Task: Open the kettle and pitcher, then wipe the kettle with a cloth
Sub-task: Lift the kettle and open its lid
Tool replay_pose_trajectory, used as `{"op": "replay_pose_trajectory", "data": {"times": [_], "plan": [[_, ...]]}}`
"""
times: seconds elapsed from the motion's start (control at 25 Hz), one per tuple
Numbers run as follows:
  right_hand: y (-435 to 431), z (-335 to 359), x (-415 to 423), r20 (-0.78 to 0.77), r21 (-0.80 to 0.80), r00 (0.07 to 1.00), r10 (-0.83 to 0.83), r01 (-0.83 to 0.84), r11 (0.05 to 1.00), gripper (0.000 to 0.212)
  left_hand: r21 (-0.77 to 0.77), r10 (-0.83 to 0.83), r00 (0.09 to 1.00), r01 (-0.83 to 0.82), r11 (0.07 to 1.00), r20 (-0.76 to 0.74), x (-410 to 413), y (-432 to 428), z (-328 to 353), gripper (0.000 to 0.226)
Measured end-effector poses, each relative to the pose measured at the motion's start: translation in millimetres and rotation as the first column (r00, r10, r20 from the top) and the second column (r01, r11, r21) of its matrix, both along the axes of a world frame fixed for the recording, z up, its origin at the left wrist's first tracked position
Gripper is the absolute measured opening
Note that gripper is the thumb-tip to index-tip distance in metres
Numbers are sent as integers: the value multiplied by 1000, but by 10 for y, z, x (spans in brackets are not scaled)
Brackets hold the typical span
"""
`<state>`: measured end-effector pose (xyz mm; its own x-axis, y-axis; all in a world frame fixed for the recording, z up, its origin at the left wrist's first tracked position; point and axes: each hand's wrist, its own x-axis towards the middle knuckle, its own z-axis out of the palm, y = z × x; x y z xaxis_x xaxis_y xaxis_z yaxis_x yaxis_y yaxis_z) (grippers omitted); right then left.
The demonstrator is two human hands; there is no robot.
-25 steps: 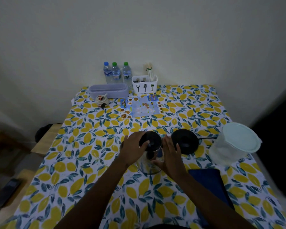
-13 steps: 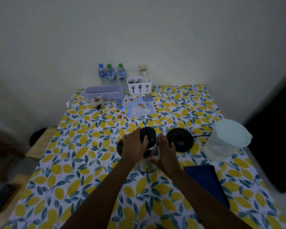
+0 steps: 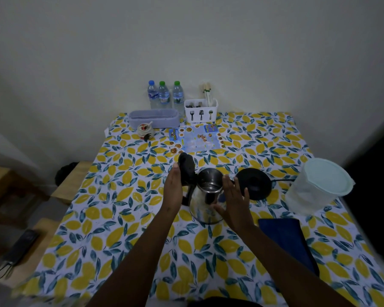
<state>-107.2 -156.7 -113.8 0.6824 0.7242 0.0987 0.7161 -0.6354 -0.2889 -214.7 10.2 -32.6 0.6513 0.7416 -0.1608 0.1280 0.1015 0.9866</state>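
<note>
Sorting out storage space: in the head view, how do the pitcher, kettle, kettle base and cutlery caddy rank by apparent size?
1. Pitcher
2. Kettle
3. Kettle base and cutlery caddy: unsure, since the caddy sits farther from the camera.

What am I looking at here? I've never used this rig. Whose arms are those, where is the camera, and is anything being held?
There is no machine: a person wears one camera on the head, looking down at their own arms. The left hand rests against the raised black lid of the steel kettle; the right hand steadies its body. On the lemon-print table lie the kettle's black base, a lidded plastic pitcher, a folded blue cloth, and, at the back, water bottles and a cutlery holder.
</note>
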Motion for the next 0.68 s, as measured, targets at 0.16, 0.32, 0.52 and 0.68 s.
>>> {"op": "replay_pose_trajectory", "data": {"times": [0.16, 0.32, 0.52, 0.68], "plan": [[10, 11, -52, -2, 15, 1000, -29, 29, 999, 90, 277, 62, 994, -35, 960, -88, -38, 0, 24, 58], [-32, 49, -152, -10, 65, 998, -58, 59, 996, 81, 585, 135, 982, -34, 810, -130, -77, -22, 10, 50], [-367, 74, -241, 19, 143, 995, -101, 97, 985, 73, 912, -19, 982, 181, 369, -188, 68, -313, -66, 41], [-807, 74, -99, -20, 172, 971, -240, 240, 956, 74, 873, -278, 898, 411, 263, -339, 362, -749, -179, 42]]}}
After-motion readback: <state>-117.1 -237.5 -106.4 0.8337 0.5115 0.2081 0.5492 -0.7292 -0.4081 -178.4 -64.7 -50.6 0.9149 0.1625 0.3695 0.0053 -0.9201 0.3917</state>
